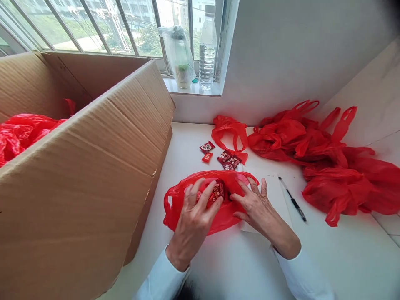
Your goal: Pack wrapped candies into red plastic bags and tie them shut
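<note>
A red plastic bag (pixel 175 206) lies flat on the white table (pixel 328 258) in front of me. My left hand (pixel 195 218) rests on it with fingers spread over small red candy packets (pixel 218 189) at the bag's mouth. My right hand (pixel 258 206) lies flat beside it, fingers stretched out on the bag's right edge. Several more loose red packets (pixel 226 158) sit just beyond the bag.
A big open cardboard box (pixel 93 166) holding red bags fills the left. A heap of red plastic bags (pixel 312 146) lies at the right. A black pen (pixel 293 200) rests on white paper (pixel 278 193). A water bottle (pixel 208 48) and a bagged jar (pixel 180 58) stand on the windowsill.
</note>
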Motion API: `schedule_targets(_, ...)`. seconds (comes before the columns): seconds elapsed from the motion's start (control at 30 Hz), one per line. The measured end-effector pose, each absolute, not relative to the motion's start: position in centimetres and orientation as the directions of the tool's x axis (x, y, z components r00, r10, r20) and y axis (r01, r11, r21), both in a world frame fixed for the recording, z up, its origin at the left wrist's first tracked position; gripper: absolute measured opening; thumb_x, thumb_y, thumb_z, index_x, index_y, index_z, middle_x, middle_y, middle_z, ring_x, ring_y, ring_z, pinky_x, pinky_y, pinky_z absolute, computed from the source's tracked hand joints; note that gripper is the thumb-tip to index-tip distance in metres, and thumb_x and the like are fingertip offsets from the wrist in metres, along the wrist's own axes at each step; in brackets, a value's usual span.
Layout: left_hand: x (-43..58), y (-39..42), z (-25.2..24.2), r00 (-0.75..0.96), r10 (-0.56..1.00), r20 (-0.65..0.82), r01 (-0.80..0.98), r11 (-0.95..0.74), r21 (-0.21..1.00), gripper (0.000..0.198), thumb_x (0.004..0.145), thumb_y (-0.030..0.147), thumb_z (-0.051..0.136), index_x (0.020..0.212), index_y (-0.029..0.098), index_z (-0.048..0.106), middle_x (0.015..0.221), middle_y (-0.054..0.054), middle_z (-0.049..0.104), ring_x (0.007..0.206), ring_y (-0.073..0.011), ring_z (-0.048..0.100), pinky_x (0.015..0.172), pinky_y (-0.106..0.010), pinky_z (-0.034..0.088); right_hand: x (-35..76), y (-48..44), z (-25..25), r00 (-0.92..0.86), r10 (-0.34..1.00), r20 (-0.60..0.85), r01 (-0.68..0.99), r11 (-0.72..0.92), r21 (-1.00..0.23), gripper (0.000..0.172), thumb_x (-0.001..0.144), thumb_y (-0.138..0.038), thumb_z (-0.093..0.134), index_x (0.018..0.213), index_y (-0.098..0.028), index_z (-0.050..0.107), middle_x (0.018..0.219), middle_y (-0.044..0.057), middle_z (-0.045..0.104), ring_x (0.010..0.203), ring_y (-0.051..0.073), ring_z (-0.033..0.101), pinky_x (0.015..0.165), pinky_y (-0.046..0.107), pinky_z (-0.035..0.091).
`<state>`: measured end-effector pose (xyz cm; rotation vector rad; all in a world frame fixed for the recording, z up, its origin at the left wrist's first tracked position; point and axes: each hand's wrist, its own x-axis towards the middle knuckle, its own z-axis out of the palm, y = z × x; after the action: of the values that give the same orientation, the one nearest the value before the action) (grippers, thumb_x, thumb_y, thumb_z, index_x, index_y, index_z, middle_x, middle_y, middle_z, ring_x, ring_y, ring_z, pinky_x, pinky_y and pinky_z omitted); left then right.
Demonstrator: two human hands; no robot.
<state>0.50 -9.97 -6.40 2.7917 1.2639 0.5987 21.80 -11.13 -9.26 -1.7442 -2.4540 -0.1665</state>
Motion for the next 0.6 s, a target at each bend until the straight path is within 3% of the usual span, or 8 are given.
schedule_targets(0.07,1.3,-9.2,-7.3,0.662,0.719,0.211,0.684,-0.694,0.223,0.032,0.094,0.01,0.041,0.119,0.018,0.059,0.129,-0.011,0.056,0.127,-0.0298,0.042,0.104,-0.049,0.042,22.1,-11.1,-9.1,-0.315,0.932,0.179,0.948,0.318,0.017,0.029,0.067,-0.033,0.08,0.092,-0.027,0.068,0.136,0.012,0.049,0.133,0.038,0.033,0.104,0.071,0.016)
schedule_targets(0.13,1.9,-8.4,-8.2,0.647,0.75,0.138,0.709,-0.658,0.253,0.034,0.092,0.006,0.041,0.12,0.014,0.058,0.116,-0.014,0.062,0.112,-0.0285,0.055,0.093,-0.046,0.05,22.4,-11.2,-8.9,-0.296,0.936,0.19,0.954,0.3,0.008,0.019,0.07,-0.037,0.078,0.083,-0.026,0.069,0.137,0.011,0.05,0.134,0.038,0.033,0.104,0.071,0.014)
schedule_targets(0.27,1.9,-7.8,-9.6,0.598,0.798,0.07,0.749,-0.588,0.304,0.043,0.087,0.003,0.043,0.125,0.021,0.054,0.106,-0.011,0.063,0.102,-0.0279,0.059,0.081,-0.043,0.052,22.8,-11.7,-8.5,-0.271,0.948,0.168,0.961,0.278,-0.018,0.018,0.073,-0.04,0.076,0.066,-0.024,0.07,0.136,0.01,0.052,0.133,0.039,0.033,0.104,0.072,0.013)
schedule_targets(0.4,1.1,-7.8,-9.6,0.584,0.811,0.028,0.748,-0.551,0.369,0.053,0.082,-0.002,0.041,0.126,0.026,0.051,0.103,-0.007,0.061,0.09,-0.0211,0.061,0.075,-0.033,0.051,23.2,-12.2,-8.8,-0.239,0.956,0.167,0.966,0.251,-0.054,0.027,0.08,-0.037,0.07,0.055,-0.025,0.07,0.131,0.007,0.057,0.131,0.038,0.036,0.105,0.072,0.012)
schedule_targets(0.5,0.2,-7.9,-8.9,0.583,0.812,-0.002,0.742,-0.532,0.408,0.051,0.078,-0.006,0.037,0.114,0.024,0.057,0.099,-0.006,0.06,0.084,-0.019,0.061,0.07,-0.029,0.05,23.2,-12.3,-8.9,-0.213,0.962,0.172,0.975,0.221,-0.033,0.027,0.082,-0.032,0.067,0.057,-0.023,0.069,0.116,0.008,0.064,0.126,0.037,0.041,0.106,0.071,0.013)
schedule_targets(0.6,-0.8,-8.1,-7.9,0.602,0.798,-0.034,0.729,-0.531,0.432,0.046,0.076,-0.006,0.038,0.104,0.023,0.059,0.094,-0.005,0.059,0.079,-0.0193,0.06,0.066,-0.03,0.049,22.6,-12.1,-8.4,-0.193,0.964,0.181,0.981,0.196,0.001,0.004,0.079,-0.022,0.069,0.082,-0.021,0.071,0.114,0.01,0.064,0.122,0.037,0.044,0.104,0.071,0.017)
